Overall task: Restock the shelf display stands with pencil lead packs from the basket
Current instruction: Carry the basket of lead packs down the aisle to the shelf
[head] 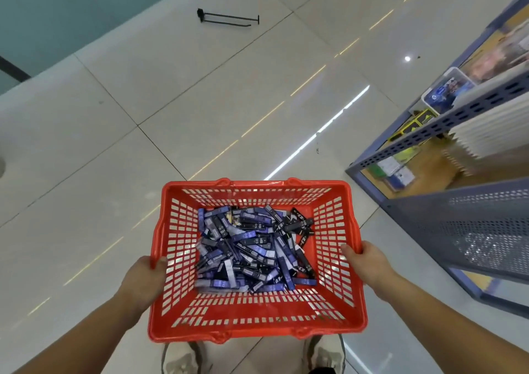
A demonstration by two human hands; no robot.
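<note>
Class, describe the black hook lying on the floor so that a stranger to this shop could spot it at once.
Look across the pale tiled floor, well beyond the red basket, toward the teal wall. There lies a thin black wire hook with two long prongs. It sits alone on its tile, with nothing lying near it.

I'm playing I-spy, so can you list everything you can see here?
basket: one, red, held over the floor by both side rims
pencil lead packs: many, purple and black, heaped in the basket
display hook: one, black, lying on the floor far ahead
shelf unit: one, blue-grey, perforated, right side, blurred goods on it
floor: pale glossy tiles, all around
shoes: two, beige, under the basket
left grip: one, holding the basket's left rim
right grip: one, holding the basket's right rim
</note>
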